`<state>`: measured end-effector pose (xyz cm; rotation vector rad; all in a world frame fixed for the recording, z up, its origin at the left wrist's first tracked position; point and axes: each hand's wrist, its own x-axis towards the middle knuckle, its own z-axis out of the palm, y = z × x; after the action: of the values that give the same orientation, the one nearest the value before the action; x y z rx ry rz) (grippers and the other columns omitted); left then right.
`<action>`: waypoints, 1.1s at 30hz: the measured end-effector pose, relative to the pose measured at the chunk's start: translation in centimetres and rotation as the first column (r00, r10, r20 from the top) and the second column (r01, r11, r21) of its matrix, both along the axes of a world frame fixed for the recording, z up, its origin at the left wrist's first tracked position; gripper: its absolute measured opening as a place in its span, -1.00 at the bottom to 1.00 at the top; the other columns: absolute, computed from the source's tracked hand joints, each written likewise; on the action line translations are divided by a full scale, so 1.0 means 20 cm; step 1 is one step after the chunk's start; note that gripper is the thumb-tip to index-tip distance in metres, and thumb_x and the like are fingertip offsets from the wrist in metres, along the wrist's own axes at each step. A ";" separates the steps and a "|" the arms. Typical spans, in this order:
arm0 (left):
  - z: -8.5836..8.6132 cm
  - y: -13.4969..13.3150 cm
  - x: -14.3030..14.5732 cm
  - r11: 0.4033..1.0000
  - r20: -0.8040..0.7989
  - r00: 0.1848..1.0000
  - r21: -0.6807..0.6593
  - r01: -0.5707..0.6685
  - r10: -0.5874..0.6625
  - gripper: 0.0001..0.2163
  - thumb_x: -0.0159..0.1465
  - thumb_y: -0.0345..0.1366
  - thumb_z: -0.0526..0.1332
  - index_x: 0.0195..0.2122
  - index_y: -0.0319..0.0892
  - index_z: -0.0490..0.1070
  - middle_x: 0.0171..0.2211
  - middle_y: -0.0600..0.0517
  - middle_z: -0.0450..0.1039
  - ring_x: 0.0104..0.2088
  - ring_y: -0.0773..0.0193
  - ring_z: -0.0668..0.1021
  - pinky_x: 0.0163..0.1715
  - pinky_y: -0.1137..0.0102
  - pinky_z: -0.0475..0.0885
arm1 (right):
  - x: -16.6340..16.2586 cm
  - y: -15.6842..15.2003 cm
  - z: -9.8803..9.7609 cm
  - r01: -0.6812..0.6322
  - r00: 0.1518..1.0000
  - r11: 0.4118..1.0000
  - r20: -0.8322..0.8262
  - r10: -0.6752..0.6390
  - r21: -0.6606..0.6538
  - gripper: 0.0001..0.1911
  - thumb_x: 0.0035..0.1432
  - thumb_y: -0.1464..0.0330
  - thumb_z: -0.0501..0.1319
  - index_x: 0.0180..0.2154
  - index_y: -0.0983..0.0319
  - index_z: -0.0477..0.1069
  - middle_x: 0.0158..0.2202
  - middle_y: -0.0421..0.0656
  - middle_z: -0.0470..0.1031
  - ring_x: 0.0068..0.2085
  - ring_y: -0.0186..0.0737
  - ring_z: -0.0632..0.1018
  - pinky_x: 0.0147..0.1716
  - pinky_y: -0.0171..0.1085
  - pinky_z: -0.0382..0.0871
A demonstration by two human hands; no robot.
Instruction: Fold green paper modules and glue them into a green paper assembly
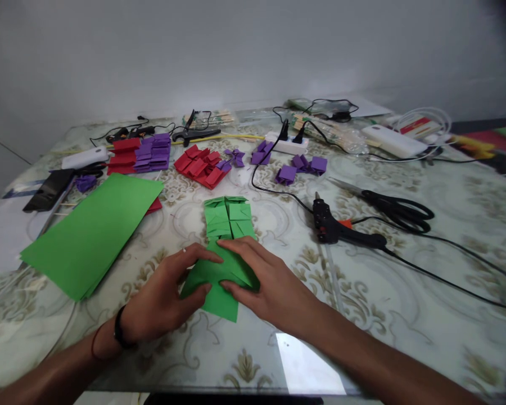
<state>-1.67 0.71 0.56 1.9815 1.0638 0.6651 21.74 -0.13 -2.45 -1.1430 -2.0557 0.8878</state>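
A green paper piece (217, 281) lies partly folded on the table in front of me. My left hand (168, 292) rests on its left side, thumb and fingers pinching a fold. My right hand (265, 281) covers its right side, fingers pressed flat along a crease and thumb tucked under an edge. Just beyond them sit several finished green folded units (229, 216) in a small stack.
A stack of green sheets (90, 233) lies at the left. Red folded pieces (200, 166) and purple folded pieces (154, 152) lie farther back. A black glue gun (339, 228), its cable, and black scissors (394, 208) are to the right. A power strip (287, 145) sits at the back.
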 end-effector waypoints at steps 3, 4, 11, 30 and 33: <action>-0.02 0.00 0.00 0.999 -0.017 0.999 -0.008 -0.034 0.034 -0.69 0.36 -0.38 0.28 0.12 -0.01 0.48 0.02 0.02 0.67 0.01 0.08 0.67 0.03 0.24 0.57 | 0.00 0.00 0.01 0.046 0.999 0.996 -0.005 -0.047 -0.070 -0.38 0.34 0.31 0.36 0.36 0.17 0.33 0.23 0.03 0.59 0.21 0.09 0.62 0.23 0.07 0.51; -0.03 0.01 -0.01 0.998 -0.011 0.998 0.003 -0.058 0.058 -0.66 0.36 -0.37 0.30 0.15 -0.01 0.47 0.06 0.01 0.66 0.04 0.07 0.67 0.06 0.22 0.56 | 0.00 0.00 0.02 0.061 0.998 0.993 -0.015 -0.063 -0.103 -0.40 0.35 0.29 0.34 0.36 0.17 0.34 0.19 0.01 0.63 0.18 0.08 0.64 0.20 0.07 0.52; -0.02 0.05 -0.03 0.955 0.113 0.948 -0.040 -0.295 0.297 -0.48 0.29 -0.24 0.45 0.26 -0.03 0.38 -0.15 0.02 0.60 -0.23 0.18 0.64 -0.40 0.43 0.54 | 0.03 0.03 0.05 0.163 0.962 0.937 -0.163 -0.220 -0.308 -0.69 0.43 0.19 0.21 0.10 0.18 0.49 -0.11 -0.06 0.71 -0.13 -0.01 0.70 -0.17 -0.10 0.60; 0.03 0.08 -0.04 0.935 0.158 0.934 -0.209 -0.286 0.321 -0.89 0.28 -0.23 0.43 -0.20 -0.07 0.70 -0.26 0.04 0.74 -0.32 0.19 0.68 -0.37 0.41 0.53 | 0.11 0.05 0.04 0.008 0.879 0.863 -0.408 -0.247 -0.504 -0.65 0.23 0.13 0.46 0.00 0.13 0.70 -0.23 -0.14 0.74 -0.24 -0.13 0.68 -0.26 -0.20 0.60; 0.03 0.09 -0.06 0.951 0.203 0.943 -0.221 -0.217 0.263 -0.88 0.32 -0.26 0.39 -0.19 -0.04 0.74 -0.24 0.02 0.77 -0.26 0.14 0.72 -0.28 0.35 0.58 | 0.12 0.05 0.06 0.027 0.907 0.870 -0.354 -0.228 -0.493 -0.69 0.27 0.11 0.43 -0.01 0.07 0.74 -0.30 -0.14 0.72 -0.25 -0.09 0.67 -0.31 -0.19 0.59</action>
<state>-2.87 2.51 1.22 1.5768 1.1896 0.8642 24.18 0.81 -1.30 -1.2031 -1.4389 1.4814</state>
